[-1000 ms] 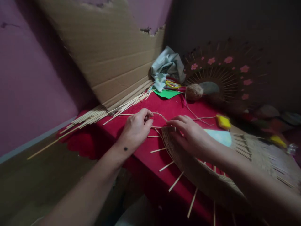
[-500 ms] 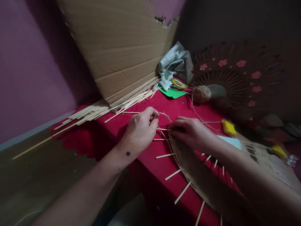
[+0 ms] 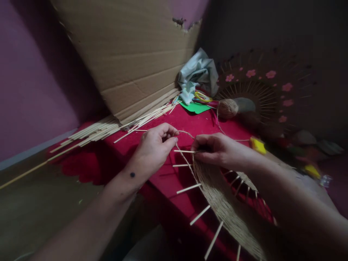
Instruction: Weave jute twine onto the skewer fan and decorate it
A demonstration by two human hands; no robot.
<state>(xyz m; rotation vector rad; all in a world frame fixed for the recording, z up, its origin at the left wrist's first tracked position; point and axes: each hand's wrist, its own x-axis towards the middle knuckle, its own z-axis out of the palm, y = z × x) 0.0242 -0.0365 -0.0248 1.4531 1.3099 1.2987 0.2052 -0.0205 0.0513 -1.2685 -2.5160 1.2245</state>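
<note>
My left hand (image 3: 156, 145) is closed in a pinch on a strand of twine (image 3: 185, 158) that runs from its fingertips to the edge of a woven ring. Another stretch of the twine arcs across toward my right hand (image 3: 213, 148). That hand grips the far edge of the woven twine ring (image 3: 221, 195), its fingers curled around the rim and hiding part of it. Thin wooden sticks (image 3: 200, 215) poke out around the ring's outer edge, and more span its inner opening. My right forearm covers part of the ring.
Loose sticks (image 3: 95, 132) lie along a leaning cardboard sheet (image 3: 122, 61). Behind are crumpled cloth (image 3: 199, 74), yellow-handled scissors (image 3: 203, 96), green paper (image 3: 195, 107) and a twine ball (image 3: 227, 108). A round piece with pink flowers (image 3: 251, 73) stands at back right. Red cloth (image 3: 160, 181) covers the surface.
The woven ring has tilted so that more of its face shows. The left hand keeps its pinch on the twine, the right its grip on the rim. The whole view has shifted slightly.
</note>
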